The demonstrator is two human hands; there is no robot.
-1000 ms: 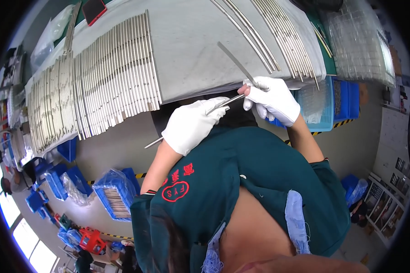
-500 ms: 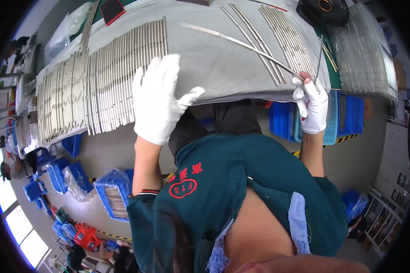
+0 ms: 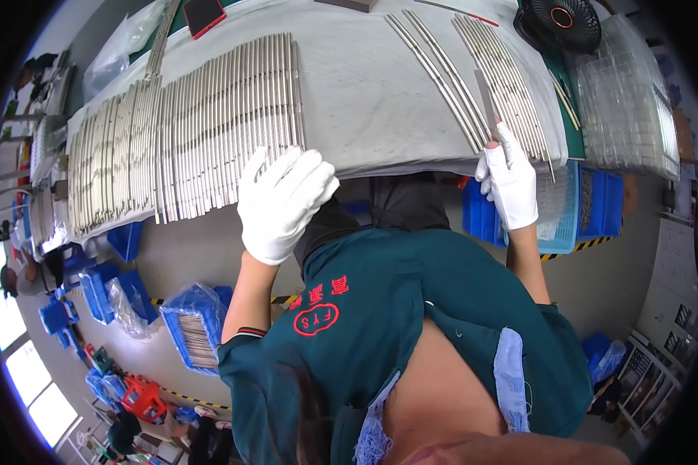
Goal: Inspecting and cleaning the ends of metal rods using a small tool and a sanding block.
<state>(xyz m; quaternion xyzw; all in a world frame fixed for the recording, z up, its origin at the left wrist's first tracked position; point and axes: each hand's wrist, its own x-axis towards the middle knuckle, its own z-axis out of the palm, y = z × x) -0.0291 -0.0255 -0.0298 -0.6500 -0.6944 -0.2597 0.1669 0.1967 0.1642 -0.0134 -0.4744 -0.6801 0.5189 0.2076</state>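
My left hand (image 3: 283,208), in a white glove, is at the near ends of a wide row of slim metal rods (image 3: 233,116). Its fingers lie loosely bent side by side over the table edge, its thumb is hidden, and I see nothing held in it. My gloved right hand (image 3: 512,186), a fingertip bare, is closed on a flat metal strip (image 3: 485,97) that points away from me. Just left of the strip lie a few separate metal rods (image 3: 434,74). A smaller row of rods (image 3: 508,85) lies beyond and right of that hand.
A grey cloth (image 3: 357,101) covers the table. At the back are a red-edged phone (image 3: 202,15) and a black fan (image 3: 560,19). Clear plastic trays (image 3: 624,97) stand at the right. Blue bins (image 3: 601,203) are below the table edge.
My left hand has drawn nearer to me, its spread fingers coming together. The strip in my right hand has swung from pointing left to pointing away. The thin rod upright by that hand is gone from it.
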